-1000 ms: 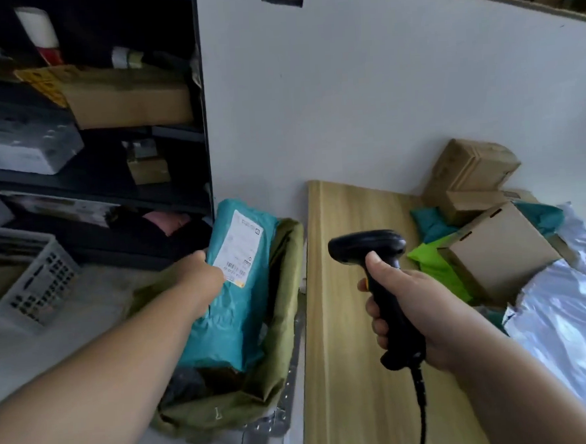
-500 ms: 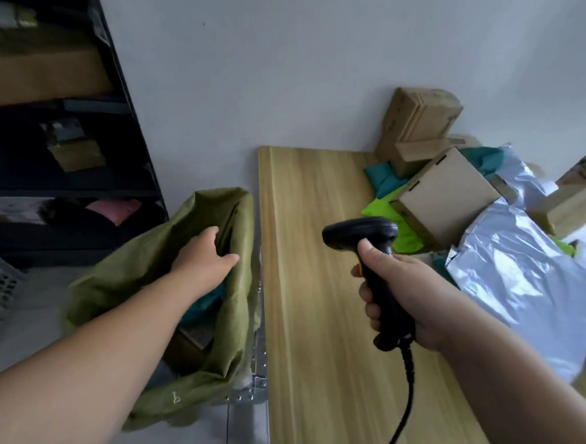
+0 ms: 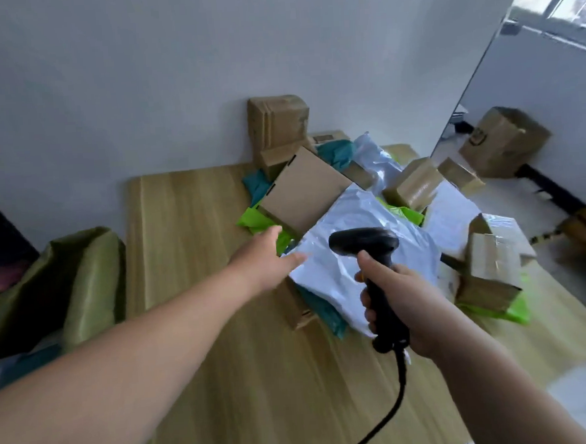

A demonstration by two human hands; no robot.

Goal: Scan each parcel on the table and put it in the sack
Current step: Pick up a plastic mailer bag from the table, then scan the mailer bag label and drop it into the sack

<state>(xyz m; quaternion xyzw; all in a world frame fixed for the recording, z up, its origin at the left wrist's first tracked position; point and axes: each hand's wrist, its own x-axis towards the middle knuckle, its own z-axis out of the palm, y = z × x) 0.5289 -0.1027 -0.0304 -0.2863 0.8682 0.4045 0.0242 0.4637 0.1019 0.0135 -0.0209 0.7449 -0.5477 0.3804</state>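
Note:
My left hand (image 3: 268, 257) stretches over the wooden table (image 3: 189, 228) with fingers straight and empty, its tips at the edge of a large white plastic mailer (image 3: 356, 262) and just below a flat brown cardboard box (image 3: 303, 193). My right hand (image 3: 396, 301) grips the handle of a black barcode scanner (image 3: 365, 245), whose head hangs over the white mailer. The olive green sack (image 3: 82, 279) stands open off the table's left edge, with teal showing inside.
A heap of parcels covers the table's far right: several brown boxes (image 3: 279, 126), teal and bright green mailers (image 3: 260, 220), taped boxes (image 3: 493, 264). The scanner's cable (image 3: 392, 411) trails toward me. A white wall stands behind. More boxes (image 3: 502, 140) sit on the floor at right.
My left hand let the teal parcel go into the sack, left the sack and swung right over the table to the parcel heap. The view turned right. The scanner stays gripped.

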